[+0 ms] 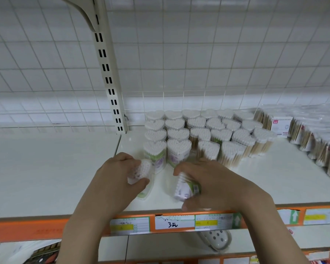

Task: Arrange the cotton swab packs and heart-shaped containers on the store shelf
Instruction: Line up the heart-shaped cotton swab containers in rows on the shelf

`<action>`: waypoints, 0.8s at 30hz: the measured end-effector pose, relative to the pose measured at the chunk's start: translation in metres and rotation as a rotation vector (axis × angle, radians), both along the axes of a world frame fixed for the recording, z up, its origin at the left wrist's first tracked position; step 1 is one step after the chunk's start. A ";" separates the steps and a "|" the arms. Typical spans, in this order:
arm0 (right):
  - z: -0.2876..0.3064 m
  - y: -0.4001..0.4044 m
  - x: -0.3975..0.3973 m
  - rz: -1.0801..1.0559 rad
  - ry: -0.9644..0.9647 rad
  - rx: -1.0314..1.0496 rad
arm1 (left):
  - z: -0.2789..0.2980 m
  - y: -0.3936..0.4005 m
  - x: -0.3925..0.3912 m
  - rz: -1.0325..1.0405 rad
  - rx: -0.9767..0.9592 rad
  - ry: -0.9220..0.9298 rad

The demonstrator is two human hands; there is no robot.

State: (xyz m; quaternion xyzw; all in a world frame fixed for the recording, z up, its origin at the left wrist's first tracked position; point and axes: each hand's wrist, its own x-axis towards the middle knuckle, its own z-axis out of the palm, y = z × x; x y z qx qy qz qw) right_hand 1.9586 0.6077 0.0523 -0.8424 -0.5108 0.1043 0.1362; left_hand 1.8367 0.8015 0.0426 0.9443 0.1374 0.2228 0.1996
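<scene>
Several heart-shaped containers [179,134] full of cotton swabs stand in rows at the middle of the white shelf [53,168]. My left hand [114,176] grips one heart-shaped container [142,172], tilted, just in front of the leftmost row. My right hand [215,183] grips another container [187,189], tipped over towards me, close to the shelf's front edge. Clear cotton swab packs [316,145] with wooden sticks are piled at the far right of the shelf.
A small white box [281,126] stands among the packs at the right. An orange price strip [171,222] with labels runs along the shelf's front. A slotted upright post [111,80] rises behind. A lower shelf holds a spotted grey object [216,239].
</scene>
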 end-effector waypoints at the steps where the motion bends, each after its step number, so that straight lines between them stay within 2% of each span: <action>1: 0.002 -0.002 0.000 -0.012 0.037 0.016 | 0.001 0.000 0.000 0.003 0.003 0.003; 7: 0.006 -0.005 0.006 -0.031 0.116 0.147 | 0.002 0.004 0.001 0.036 0.040 0.032; 13: 0.000 -0.004 0.002 -0.057 0.164 0.173 | 0.003 0.004 0.002 0.033 0.053 0.052; 24: -0.002 -0.007 0.009 -0.045 -0.016 0.127 | 0.003 -0.009 0.007 -0.091 -0.035 0.063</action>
